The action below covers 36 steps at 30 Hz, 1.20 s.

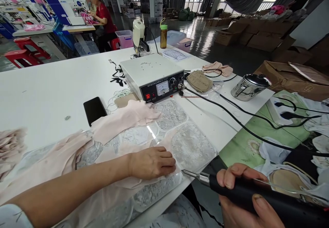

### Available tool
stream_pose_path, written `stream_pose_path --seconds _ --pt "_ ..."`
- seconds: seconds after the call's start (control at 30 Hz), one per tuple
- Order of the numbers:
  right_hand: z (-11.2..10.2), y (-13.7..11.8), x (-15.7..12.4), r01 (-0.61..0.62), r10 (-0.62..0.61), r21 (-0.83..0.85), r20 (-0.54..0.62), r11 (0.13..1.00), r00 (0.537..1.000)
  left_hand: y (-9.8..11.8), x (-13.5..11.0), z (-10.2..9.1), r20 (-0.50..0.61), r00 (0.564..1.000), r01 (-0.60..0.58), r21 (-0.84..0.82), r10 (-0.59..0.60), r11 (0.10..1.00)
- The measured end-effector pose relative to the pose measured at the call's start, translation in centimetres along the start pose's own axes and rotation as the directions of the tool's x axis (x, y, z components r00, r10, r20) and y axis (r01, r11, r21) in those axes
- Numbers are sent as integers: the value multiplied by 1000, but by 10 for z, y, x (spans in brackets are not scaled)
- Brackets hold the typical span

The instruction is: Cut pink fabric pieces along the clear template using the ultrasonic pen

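Observation:
My left hand [153,163] lies across a clear plastic template [191,145], its fingers curled together on the edge of pale pink fabric [123,118]. The template has large rounded outlines, and pieces of the thin fabric spread over and around it. In my right hand [246,193] is a black-handled ultrasonic cutter [231,187], gripped with bent fingers. Its slim metal tip points left, close to my left fingertips at the template's front edge. Part of the fabric under my left hand and forearm is hidden.
A white control box [151,72] with a meter stands mid-table, its black cable running right. Around it are a phone [94,109], brown pattern cards [199,81], a steel pot [250,86] and a bottle [163,36]. A person [102,15] sits at a sewing machine behind.

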State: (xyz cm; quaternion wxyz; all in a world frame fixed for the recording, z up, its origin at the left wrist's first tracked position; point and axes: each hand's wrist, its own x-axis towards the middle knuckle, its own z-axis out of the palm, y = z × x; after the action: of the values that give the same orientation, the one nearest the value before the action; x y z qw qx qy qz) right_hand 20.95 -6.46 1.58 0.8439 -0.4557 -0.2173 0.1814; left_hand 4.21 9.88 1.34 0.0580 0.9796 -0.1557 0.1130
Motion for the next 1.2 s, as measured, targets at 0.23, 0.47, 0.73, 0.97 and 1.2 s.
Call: stream_pose_path --seconds 0.23,0.47,0.73,0.97,1.2 --pt "2 0 0 -2 2 -6 35 1000 999 1 0 1 -1 1000 2 26 -2 1000" --pt "0 2 -2 -8 11 -41 62 999 998 1 1 0 8 1000 6 35 -6 999" --pt "-3 0 -1 -10 10 -55 14 998 1000 1 0 2 70 997 9 38 -12 999" --pt "3 -1 -4 -1 4 -44 73 999 997 2 1 1 40 999 8 36 -10 999" --pt "3 0 -3 0 2 -38 54 999 999 3 3 3 4 1000 -12 86 12 996"
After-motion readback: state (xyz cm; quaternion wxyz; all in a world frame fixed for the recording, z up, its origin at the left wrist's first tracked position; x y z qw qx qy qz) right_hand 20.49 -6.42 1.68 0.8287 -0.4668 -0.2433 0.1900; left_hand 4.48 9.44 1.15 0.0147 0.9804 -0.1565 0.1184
